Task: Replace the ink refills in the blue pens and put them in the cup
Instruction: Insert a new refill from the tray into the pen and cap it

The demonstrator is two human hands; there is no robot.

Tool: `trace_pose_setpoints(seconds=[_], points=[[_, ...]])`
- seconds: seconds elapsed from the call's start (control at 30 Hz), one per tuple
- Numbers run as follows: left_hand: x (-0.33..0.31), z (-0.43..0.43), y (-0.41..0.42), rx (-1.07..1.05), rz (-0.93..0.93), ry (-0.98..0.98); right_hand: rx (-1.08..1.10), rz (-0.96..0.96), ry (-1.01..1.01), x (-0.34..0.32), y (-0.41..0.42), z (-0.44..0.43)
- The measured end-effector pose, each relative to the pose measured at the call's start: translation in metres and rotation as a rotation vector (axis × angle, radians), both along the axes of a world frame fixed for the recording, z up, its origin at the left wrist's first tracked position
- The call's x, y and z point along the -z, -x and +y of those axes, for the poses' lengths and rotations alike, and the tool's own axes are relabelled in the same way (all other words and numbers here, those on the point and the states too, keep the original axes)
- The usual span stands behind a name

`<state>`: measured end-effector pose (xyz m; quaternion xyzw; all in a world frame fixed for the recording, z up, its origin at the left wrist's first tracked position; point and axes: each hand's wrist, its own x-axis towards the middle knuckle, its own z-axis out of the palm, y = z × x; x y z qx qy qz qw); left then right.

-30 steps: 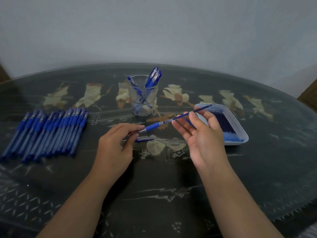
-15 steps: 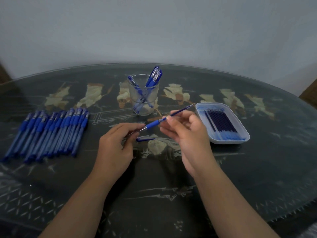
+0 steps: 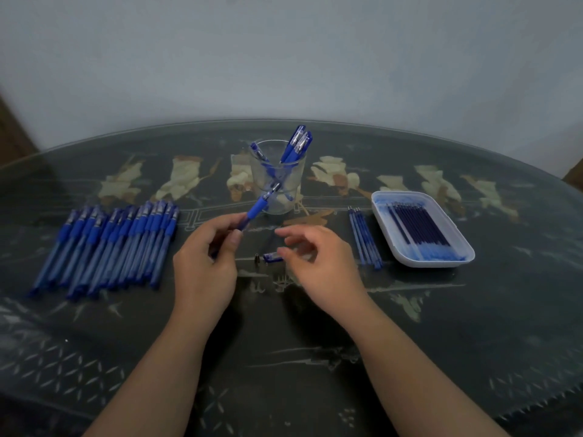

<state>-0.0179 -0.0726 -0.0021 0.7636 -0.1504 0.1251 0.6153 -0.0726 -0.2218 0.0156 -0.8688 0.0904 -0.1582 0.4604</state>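
My left hand [image 3: 205, 263] grips a blue pen barrel [image 3: 257, 208], its front end pointing up and away toward the clear cup [image 3: 279, 184]. My right hand [image 3: 318, 257] hovers just above the table with loosely bent fingers and holds nothing. A blue pen cap [image 3: 272, 257] lies under its fingertips, beside a small metal tip [image 3: 257, 257]. The cup holds a few blue pens [image 3: 296, 145]. A row of several blue pens [image 3: 110, 244] lies at the left. A white tray [image 3: 441, 263] with several dark refills [image 3: 416, 228] sits at the right.
A few loose refills [image 3: 364, 238] lie on the table between my right hand and the tray. The dark patterned glass table [image 3: 284, 357] curves away at the far edge; a pale wall stands behind it.
My right hand has let go of the refill, which is now inside the barrel, and dropped toward the cap. My left hand lifted the barrel more upright. Loose refills came into view.
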Motion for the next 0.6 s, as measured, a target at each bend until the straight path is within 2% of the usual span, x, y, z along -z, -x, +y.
trace_pose_setpoints(seconds=[0.13,0.27,0.47,0.6], points=[[0.001,0.001,-0.003,-0.022,0.034,0.036,0.001,0.018,0.330,0.006,-0.015,0.014],[0.002,0.003,-0.003,-0.026,0.048,0.036,-0.036,0.073,0.485,0.003,-0.021,0.021],[0.003,0.003,-0.003,-0.019,0.037,0.025,-0.026,0.080,0.462,0.006,-0.023,0.020],[0.003,0.003,-0.001,0.001,0.017,0.021,0.028,-0.002,0.282,0.000,-0.015,0.014]])
